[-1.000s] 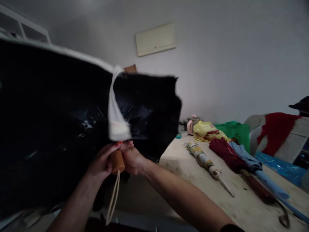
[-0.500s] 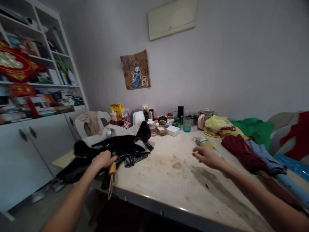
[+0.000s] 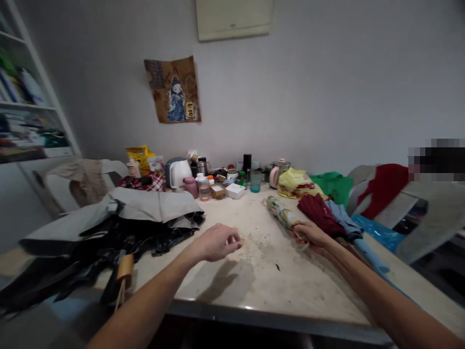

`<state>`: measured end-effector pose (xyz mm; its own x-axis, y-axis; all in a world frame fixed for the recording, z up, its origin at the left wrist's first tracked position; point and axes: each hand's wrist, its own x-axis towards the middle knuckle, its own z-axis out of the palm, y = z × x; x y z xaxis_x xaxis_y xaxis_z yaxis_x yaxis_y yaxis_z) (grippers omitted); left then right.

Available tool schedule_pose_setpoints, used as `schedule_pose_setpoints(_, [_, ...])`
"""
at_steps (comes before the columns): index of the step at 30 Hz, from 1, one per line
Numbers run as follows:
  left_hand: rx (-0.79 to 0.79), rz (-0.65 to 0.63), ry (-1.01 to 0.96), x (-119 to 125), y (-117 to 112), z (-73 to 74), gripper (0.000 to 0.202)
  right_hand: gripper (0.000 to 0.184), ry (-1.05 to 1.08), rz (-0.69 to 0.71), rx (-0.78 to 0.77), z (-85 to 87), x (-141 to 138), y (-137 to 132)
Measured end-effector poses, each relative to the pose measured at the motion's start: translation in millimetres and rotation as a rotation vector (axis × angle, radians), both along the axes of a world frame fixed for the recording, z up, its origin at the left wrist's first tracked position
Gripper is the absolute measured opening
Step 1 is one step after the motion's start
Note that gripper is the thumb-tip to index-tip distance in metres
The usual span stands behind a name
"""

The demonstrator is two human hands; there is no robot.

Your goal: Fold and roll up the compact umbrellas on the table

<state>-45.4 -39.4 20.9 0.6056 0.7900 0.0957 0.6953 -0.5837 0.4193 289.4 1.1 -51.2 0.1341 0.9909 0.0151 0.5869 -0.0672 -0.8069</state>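
My right hand (image 3: 311,236) is closed around the near end of a folded umbrella (image 3: 281,212) with a pale, yellow-and-blue pattern, lying on the table. Over the middle of the tabletop hovers my left hand (image 3: 220,242), fingers loosely bent, thumb apart, nothing in it. To its left a black-and-grey umbrella (image 3: 156,206) lies loosely spread, its wooden handle (image 3: 125,267) with a cord loop at the table's front edge. A dark red folded umbrella (image 3: 319,213) and a light blue one (image 3: 343,220) lie just right of my right hand.
Along the back of the table (image 3: 240,286) stand a white kettle (image 3: 180,172), a white box (image 3: 235,191), a teal cup (image 3: 255,182), a pink-handled glass pot (image 3: 279,173) and a yellow bag (image 3: 298,183). A green bag (image 3: 332,186) and chairs are behind, at right.
My left hand has let go of the wooden-handled umbrella and moved right. My right hand has taken hold of the patterned umbrella. The view has turned to the right.
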Motion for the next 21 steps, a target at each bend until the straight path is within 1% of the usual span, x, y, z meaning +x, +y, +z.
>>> schedule_pose_setpoints(1, [-0.062,-0.021,-0.151,14.0,11.4,-7.7,0.025,0.025,0.095,0.02,0.006,4.7,-4.4,-4.3])
schedule_pose_setpoints(2, [-0.137,-0.007,-0.304,28.1,23.3,-15.2,0.025,0.028,0.218,0.049,0.023,10.2,-9.9,-8.7])
schedule_pose_setpoints(4, [-0.32,0.071,-0.64,54.5,46.5,-27.6,0.034,0.033,0.587,0.164,0.079,22.9,-23.7,-16.1])
schedule_pose_setpoints(5, [-0.369,0.111,-0.802,65.8,56.8,-32.0,0.041,0.036,0.678,0.228,0.11,29.5,-31.2,-18.3])
schedule_pose_setpoints(7, [-0.386,0.143,-1.018,82.0,73.2,-37.7,0.054,0.039,0.682,0.329,0.096,40.3,-45.9,-18.7])
schedule_pose_setpoints(8, [-0.374,0.138,-1.078,86.3,78.9,-40.0,0.059,0.038,0.647,0.372,0.063,43.2,-52.3,-17.0])
schedule_pose_setpoints(9, [-0.371,0.133,-1.11,88.2,82.9,-42.5,0.063,0.037,0.602,0.409,0.026,44.0,-58.1,-14.4])
schedule_pose_setpoints(11, [-0.405,0.142,-1.131,85.0,86.7,-49.5,0.066,0.037,0.556,0.481,-0.036,38.6,-67.3,-8.3])
schedule_pose_setpoints(14, [-0.458,0.172,-1.092,70.4,86.4,-61.9,0.066,0.044,0.586,0.584,-0.114,21.3,-75.7,-3.6])
schedule_pose_setpoints(16, [-0.463,0.165,-1.063,61.6,85.0,-66.9,0.066,0.044,0.595,0.627,-0.139,12.2,-77.5,-4.8])
schedule_pose_setpoints(19, [-0.471,0.123,-1.07,58.1,82.6,-67.1,0.063,0.039,0.62,0.641,-0.139,7.2,-75.3,-9.9])
schedule_pose_setpoints(21, [-0.518,0.068,-1.131,62.0,79.9,-64.9,0.062,0.033,0.764,0.657,-0.182,5.7,-72.8,-13.0])
